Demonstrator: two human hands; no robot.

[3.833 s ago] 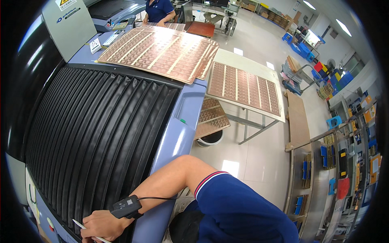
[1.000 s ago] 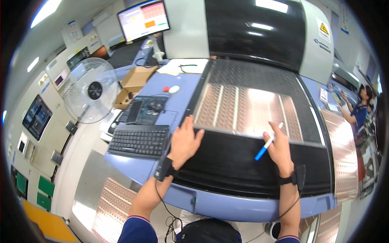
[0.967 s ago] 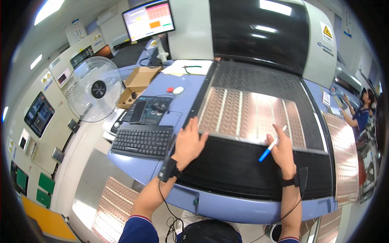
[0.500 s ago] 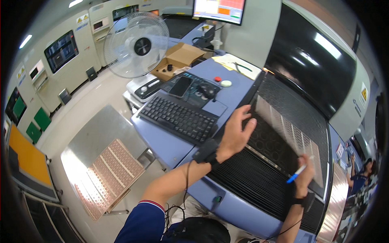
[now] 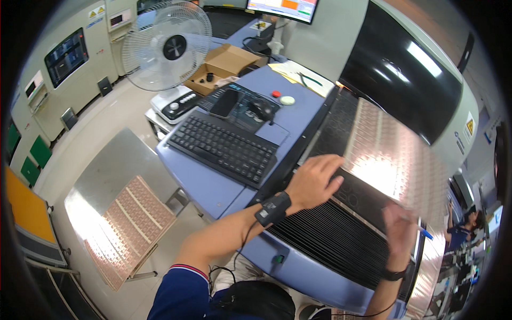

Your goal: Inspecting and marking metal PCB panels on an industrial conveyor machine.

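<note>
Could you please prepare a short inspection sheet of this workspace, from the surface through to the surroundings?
Surface: black machine bed, with a ribbed black cover in front.
Job's things: copper-coloured patterned panel over the bed, blurred and glaring; whether it is lifted is unclear. Marker, blue end visible.
Clutter: keyboard, phone, mouse, open cardboard box, pliers on papers.
Hands: left hand at the panel's edge, contact unclear; right hand, blurred, holds the marker.
Cables: thin black cable running from the left wrist device.
Surroundings: fan, monitor, metal table, co-worker at right.
</note>
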